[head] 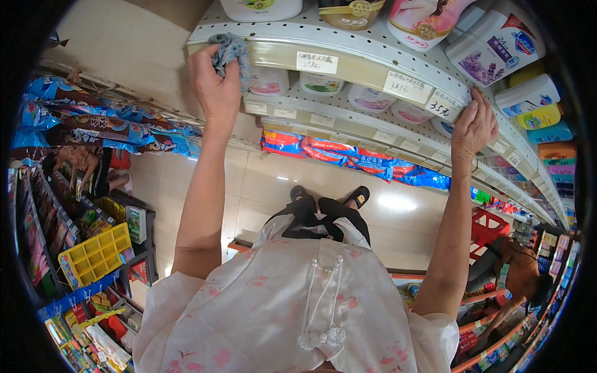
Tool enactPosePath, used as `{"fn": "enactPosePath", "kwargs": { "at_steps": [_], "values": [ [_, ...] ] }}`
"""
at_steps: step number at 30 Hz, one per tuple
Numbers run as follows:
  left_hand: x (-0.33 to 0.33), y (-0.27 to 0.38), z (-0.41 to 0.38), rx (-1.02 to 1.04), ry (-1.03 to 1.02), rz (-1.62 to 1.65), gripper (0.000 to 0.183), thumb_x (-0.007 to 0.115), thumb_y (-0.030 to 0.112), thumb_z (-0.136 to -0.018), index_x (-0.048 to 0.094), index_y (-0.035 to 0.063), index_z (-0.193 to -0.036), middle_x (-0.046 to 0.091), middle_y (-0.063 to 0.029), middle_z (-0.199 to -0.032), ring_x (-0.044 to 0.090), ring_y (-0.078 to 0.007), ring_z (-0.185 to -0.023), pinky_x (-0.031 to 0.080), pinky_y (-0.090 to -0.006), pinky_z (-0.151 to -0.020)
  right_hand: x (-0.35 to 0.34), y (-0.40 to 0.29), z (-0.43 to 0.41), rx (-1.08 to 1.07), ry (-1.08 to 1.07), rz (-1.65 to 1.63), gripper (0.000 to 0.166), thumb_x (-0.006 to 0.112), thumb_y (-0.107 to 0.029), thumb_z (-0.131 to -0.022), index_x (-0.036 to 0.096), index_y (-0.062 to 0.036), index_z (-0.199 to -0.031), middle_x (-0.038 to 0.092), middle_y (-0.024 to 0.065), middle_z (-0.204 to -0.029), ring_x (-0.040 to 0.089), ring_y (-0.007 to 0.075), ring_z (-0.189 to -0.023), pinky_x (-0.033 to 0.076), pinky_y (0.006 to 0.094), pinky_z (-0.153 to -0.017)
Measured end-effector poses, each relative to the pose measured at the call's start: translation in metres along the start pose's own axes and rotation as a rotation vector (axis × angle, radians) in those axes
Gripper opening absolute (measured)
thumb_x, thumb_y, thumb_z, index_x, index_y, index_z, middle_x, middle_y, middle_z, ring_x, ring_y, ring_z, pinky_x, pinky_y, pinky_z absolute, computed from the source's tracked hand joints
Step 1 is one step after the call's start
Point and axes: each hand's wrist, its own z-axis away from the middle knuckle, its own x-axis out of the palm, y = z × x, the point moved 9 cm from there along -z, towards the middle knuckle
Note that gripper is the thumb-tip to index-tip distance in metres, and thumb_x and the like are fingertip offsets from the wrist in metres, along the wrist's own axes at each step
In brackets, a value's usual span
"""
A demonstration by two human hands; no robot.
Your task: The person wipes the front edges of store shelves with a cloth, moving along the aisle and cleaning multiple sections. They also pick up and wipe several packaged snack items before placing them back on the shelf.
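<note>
My left hand grips a crumpled grey-blue cloth against the left end of a white perforated metal shelf. Along the shelf's front runs a label strip with handwritten price tags. Farther right, my right hand rests its fingers on the shelf's front edge and holds no object that I can see. Body-wash bottles stand on this shelf, among them a white one with a lavender picture just above my right hand. A pink-and-white bottle is to its left.
Lower shelves hold more bottles and red-and-blue detergent bags. Blue-and-brown packages hang at left, above a yellow compartment tray. One person bends by a red basket at right; another person is at far left.
</note>
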Motion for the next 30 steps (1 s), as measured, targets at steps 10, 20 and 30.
{"fn": "enactPosePath", "kwargs": {
  "at_steps": [10,20,30],
  "values": [
    [0.045,0.085,0.029,0.266,-0.183,0.065,0.038,0.067,-0.002,-0.065,0.061,0.004,-0.102,0.058,-0.0142,-0.103,0.056,-0.0319,-0.097,0.045,-0.0377,-0.084,0.0,0.001,0.001,-0.006,0.004,0.002,0.032,0.043,-0.028,-0.096,0.068,-0.0164,-0.113,0.065,0.0003,-0.116,0.057,0.0206,-0.108,0.029,0.0349,-0.1],
    [0.033,0.055,0.018,0.183,-0.145,0.019,0.033,0.067,-0.004,-0.071,0.059,0.0026,-0.102,0.057,-0.0147,-0.101,0.057,-0.031,-0.096,0.046,-0.0369,-0.085,0.0,0.002,0.002,-0.018,0.07,-0.018,0.028,0.047,-0.028,-0.095,0.069,-0.0191,-0.11,0.066,-0.0025,-0.112,0.058,0.0194,-0.103,0.03,0.0343,-0.098],
    [0.036,0.067,0.06,0.188,-0.269,0.17,0.036,0.066,-0.003,-0.067,0.06,0.0023,-0.102,0.057,-0.0168,-0.104,0.054,-0.0336,-0.1,0.043,-0.0408,-0.087,0.004,0.01,0.004,-0.053,0.097,0.001,0.03,0.045,-0.031,-0.095,0.069,-0.0211,-0.109,0.066,-0.0043,-0.11,0.058,0.0174,-0.102,0.03,0.0336,-0.097]
  ]
}}
